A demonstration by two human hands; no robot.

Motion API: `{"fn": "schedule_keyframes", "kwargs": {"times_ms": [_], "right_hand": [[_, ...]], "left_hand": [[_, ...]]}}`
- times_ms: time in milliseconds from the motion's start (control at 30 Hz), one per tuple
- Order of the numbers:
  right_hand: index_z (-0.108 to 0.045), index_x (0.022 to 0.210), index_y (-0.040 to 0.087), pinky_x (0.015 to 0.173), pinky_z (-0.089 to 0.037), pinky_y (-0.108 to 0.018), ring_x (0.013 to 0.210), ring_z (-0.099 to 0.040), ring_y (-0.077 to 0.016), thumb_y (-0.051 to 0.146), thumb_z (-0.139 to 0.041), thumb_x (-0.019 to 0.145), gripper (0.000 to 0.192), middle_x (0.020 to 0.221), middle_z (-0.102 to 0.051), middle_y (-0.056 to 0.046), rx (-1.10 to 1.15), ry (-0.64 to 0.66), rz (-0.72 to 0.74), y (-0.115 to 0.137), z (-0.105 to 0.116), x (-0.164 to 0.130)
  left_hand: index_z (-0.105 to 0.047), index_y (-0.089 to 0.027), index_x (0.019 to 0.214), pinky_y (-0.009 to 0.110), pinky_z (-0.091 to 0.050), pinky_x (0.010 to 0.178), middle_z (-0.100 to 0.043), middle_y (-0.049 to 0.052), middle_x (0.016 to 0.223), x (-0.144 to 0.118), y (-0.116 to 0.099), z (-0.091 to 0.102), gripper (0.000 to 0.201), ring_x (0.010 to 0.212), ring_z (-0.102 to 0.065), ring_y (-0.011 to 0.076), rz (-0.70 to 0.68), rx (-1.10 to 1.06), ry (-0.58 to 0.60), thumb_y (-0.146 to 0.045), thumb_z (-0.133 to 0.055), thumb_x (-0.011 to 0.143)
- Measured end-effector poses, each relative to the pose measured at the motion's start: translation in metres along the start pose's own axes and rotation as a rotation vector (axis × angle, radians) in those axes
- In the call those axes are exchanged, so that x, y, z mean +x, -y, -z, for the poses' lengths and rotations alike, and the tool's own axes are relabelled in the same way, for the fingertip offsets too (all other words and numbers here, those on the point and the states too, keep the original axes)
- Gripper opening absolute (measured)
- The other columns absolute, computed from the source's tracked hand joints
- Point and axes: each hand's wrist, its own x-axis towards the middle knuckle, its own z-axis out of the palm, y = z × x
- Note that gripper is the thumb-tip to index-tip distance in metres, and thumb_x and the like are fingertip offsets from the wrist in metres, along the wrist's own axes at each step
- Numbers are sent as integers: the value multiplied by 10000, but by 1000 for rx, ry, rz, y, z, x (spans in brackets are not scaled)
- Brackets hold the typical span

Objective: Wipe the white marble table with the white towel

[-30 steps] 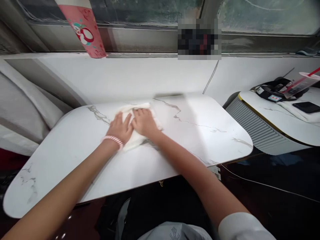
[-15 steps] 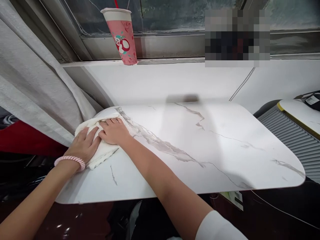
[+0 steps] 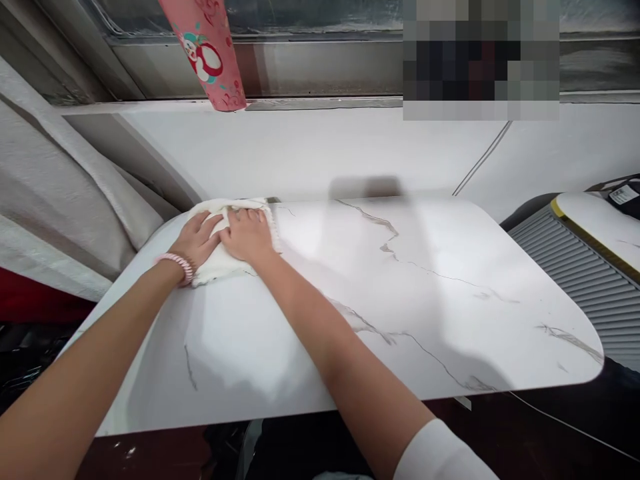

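Note:
A white cloth [image 3: 220, 267] lies flat at the far left corner of a white marble-patterned table [image 3: 425, 320]. My left hand [image 3: 199, 239], with a pink band on its wrist, presses flat on the cloth's left part. My right hand [image 3: 248, 233] lies right beside it, palm down on the cloth's right part. Both hands have their fingers spread over the cloth, and the two thumbs nearly touch.
A pink paper cup [image 3: 207, 57] with a cartoon print stands on the window sill above the cloth. A grey curtain [image 3: 55, 193] hangs at the left. A second white tabletop [image 3: 600, 223] with a ribbed grey side sits at the right. A thin cable [image 3: 480, 163] runs down the wall.
Both hands slid the cloth from the table's middle to its left edge, then back away from me to the far left corner. The camera view shifted with them.

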Motion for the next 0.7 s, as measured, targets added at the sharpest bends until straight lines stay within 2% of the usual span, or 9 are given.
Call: {"fn": "schedule_keyframes", "kwargs": {"times_ms": [133, 233, 367, 467, 600, 700], "right_hand": [[-517, 1413, 93, 1185, -270, -475, 1324, -480, -294, 250, -408, 965, 487, 1425, -568, -153, -64, -20, -65, -79, 46, -14], [-520, 1425, 129, 1176, -283, -501, 1331, -481, -288, 223, -416, 942, 503, 1440, -566, -131, -81, -53, -116, -150, 89, -36], [-555, 1400, 123, 1171, -311, -485, 1342, -484, -286, 243, -416, 928, 507, 1442, -569, -124, -139, -76, -199, -239, 149, -83], [-573, 1388, 146, 1164, -344, -465, 1341, -494, -278, 286, -406, 930, 507, 1434, -579, -110, -175, -116, -278, -290, 192, -127], [-576, 1385, 156, 1158, -365, -472, 1337, -509, -277, 311, -398, 918, 523, 1435, -582, -108, -229, -179, -373, -335, 236, -181], [-597, 1357, 190, 1139, -376, -525, 1332, -512, -293, 321, -404, 902, 512, 1421, -596, -94, -260, -229, -438, -354, 254, -204]], "left_hand": [[-403, -113, 1495, 406, -200, 1231, -301, 153, 1629, 40, -93, -17, 610, 1524, -221, 237, 5, -9, 81, -369, -261, 960], [-373, -128, 1522, 468, -190, 1230, -279, 174, 1633, 61, -177, -30, 607, 1533, -199, 288, -41, -32, 92, -378, -285, 976], [-351, -160, 1541, 495, -159, 1235, -264, 163, 1642, 72, -289, -44, 610, 1538, -180, 308, -149, -88, 105, -401, -277, 986], [-331, -165, 1552, 479, -130, 1247, -252, 151, 1650, 74, -363, -50, 618, 1541, -172, 299, -230, -148, 158, -421, -271, 992], [-320, -171, 1558, 444, -89, 1261, -228, 128, 1663, 76, -436, -56, 620, 1548, -145, 277, -371, -231, 212, -433, -288, 997], [-338, -176, 1550, 440, -87, 1266, -229, 101, 1667, 79, -467, -59, 613, 1549, -139, 264, -443, -278, 240, -438, -292, 997]]}}
